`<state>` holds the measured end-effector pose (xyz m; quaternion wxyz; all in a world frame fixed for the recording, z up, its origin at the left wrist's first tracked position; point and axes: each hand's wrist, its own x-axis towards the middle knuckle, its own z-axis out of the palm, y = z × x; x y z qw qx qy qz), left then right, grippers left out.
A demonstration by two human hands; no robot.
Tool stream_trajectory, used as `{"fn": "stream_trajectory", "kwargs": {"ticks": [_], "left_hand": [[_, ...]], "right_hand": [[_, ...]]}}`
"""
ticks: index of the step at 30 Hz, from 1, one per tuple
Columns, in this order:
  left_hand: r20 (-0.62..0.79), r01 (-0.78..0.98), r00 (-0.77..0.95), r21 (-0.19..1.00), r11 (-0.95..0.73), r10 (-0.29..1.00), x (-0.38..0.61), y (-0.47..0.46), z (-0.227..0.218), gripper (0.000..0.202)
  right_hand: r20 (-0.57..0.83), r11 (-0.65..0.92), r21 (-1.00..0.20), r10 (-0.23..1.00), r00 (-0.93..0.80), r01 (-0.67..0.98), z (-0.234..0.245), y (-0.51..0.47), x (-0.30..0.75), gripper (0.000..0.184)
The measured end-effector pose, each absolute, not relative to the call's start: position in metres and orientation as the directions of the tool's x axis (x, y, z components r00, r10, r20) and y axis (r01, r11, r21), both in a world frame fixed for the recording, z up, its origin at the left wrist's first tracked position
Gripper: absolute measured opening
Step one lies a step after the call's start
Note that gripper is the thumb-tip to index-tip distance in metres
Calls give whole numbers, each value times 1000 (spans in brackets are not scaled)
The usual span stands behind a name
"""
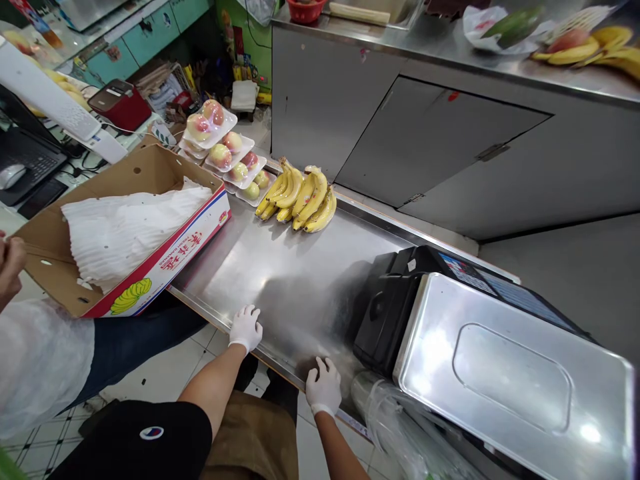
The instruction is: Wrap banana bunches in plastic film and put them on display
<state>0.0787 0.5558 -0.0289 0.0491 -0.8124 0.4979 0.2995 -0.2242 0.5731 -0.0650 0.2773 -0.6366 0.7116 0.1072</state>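
Both my hands wear white gloves and rest on the near edge of a steel counter. My left hand lies flat with fingers spread, holding nothing. My right hand also lies flat, fingers apart, just left of a black weighing scale with a shiny steel pan. Two bunches of yellow bananas lie farther back on the counter. Beyond them sit foam trays of wrapped apples.
An open cardboard banana box with white foam sheets overhangs the counter's left end. Another person's hand and plastic-covered knee are at far left. A roll of clear bags lies under the scale. More bananas sit on the upper steel shelf.
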Motion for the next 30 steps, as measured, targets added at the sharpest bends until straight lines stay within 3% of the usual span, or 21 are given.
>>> {"fn": "stream_trajectory", "kwargs": {"ticks": [30], "left_hand": [[-533, -837, 322, 226, -498, -783, 78, 557, -30, 53]], "right_hand": [[-514, 180, -229, -857, -38, -957, -61, 572, -223, 56]]}}
